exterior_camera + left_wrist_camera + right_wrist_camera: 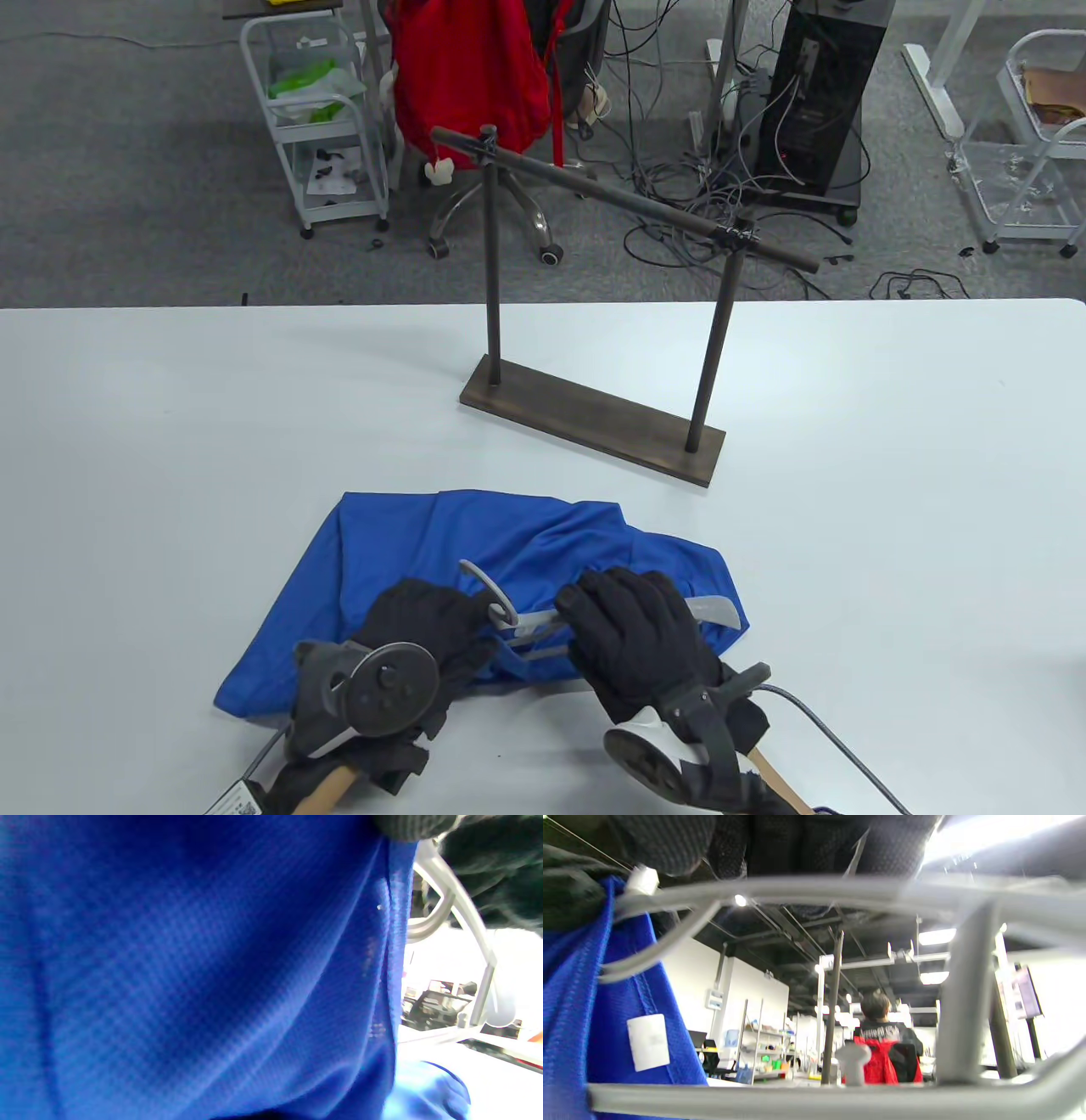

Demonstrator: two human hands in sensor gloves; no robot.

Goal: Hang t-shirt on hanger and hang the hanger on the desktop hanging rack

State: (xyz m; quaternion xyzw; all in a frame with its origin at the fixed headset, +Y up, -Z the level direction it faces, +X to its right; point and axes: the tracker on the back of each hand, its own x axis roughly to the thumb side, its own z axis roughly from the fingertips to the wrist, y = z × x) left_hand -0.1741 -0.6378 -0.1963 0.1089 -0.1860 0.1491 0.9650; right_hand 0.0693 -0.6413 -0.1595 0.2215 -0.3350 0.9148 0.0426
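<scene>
A blue t-shirt (407,552) lies crumpled on the white table (170,441) near the front edge. A grey plastic hanger (717,609) lies across it, hook (484,581) pointing left and up. My left hand (441,624) grips the shirt's fabric by the hanger's neck. My right hand (632,628) curls over the hanger's bar. In the left wrist view blue t-shirt cloth (191,976) fills the frame, with the hanger (462,912) at right. The right wrist view shows the hanger bars (797,891) close up beside the t-shirt's collar (594,1018). The dark rack (594,289) stands behind, nothing on its rail.
The rack's base (594,418) sits mid-table, angled. Beyond the table's far edge are a chair with a red jacket (471,68), a white cart (327,127), floor cables and a black computer tower (819,93). A person sits far off in the right wrist view.
</scene>
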